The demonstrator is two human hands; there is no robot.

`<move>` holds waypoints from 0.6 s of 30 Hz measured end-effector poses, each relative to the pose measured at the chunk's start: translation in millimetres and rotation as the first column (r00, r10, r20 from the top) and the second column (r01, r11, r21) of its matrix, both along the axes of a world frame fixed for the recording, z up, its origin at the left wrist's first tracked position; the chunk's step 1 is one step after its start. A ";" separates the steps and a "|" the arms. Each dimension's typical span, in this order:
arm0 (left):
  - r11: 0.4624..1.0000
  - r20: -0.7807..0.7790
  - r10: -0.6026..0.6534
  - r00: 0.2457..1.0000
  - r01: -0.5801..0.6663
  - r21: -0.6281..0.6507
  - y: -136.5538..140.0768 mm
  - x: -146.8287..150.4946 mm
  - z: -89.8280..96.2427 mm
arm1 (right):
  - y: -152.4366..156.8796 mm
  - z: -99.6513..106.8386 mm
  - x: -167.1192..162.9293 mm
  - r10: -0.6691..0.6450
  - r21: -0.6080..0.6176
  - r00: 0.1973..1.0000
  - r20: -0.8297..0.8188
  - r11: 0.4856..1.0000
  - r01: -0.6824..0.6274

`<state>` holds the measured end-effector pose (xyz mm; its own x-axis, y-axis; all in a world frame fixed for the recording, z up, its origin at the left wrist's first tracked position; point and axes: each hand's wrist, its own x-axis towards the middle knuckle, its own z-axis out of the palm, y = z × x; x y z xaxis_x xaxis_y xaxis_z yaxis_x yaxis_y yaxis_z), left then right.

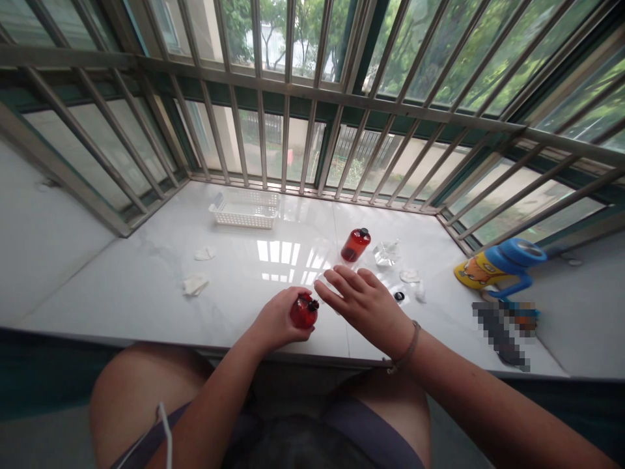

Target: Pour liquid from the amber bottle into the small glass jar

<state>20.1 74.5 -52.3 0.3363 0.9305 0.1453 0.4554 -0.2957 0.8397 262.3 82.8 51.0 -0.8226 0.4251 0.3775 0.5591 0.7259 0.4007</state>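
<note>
Spanning the whole bay of the window, metal bars (312, 98) stand over a white marble-look surface (146, 286) that shines with the reflected panes; green trees show outside. Below the surface's near edge are the person's knees and dark shorts.

At the right edge lies the largest container, a blue and yellow cup (498, 264) with a handle, tipped on its side (nothing of its contents shows). Near the back, left of centre, sits a white slotted basket (244, 208), and I cannot see anything in it. Toward the middle stands 1 small red bottle (355, 244) with a dark cap, red liquid filling it. Just right of that is a small clear container (387, 253), see-through and glassy.

The left hand (278, 322) holds a 2nd red bottle (303, 311) above the near edge of the surface, its grip clamped around the body, dark neck pointing right. The right hand (364, 303) hovers just beside that neck, fingers spread apart and flat, holding nothing.

Crumpled white wads (195, 283) lie to the left, more white wads near a small black cap (399, 296) on the right.
</note>
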 end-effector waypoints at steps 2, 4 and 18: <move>1.000 0.002 0.000 1.000 0.000 0.000 0.0 0.0 0.4 | 0.4 0.9 -0.2 0.005 0.011 1.000 0.006 1.000 -0.005; 1.000 0.002 0.001 1.000 -0.001 -0.002 0.0 -0.1 0.7 | 0.7 2.0 -0.4 0.005 0.019 1.000 0.013 1.000 -0.005; 1.000 0.014 0.014 1.000 -0.014 0.000 0.0 -0.9 -3.7 | 2.3 10.4 -3.0 0.010 0.052 0.999 0.042 0.999 -0.012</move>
<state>19.2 74.6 -56.0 0.3216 0.9349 0.1503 0.4473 -0.2899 0.8461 259.3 85.1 61.3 -0.8427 0.3965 0.3643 0.5331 0.7095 0.4609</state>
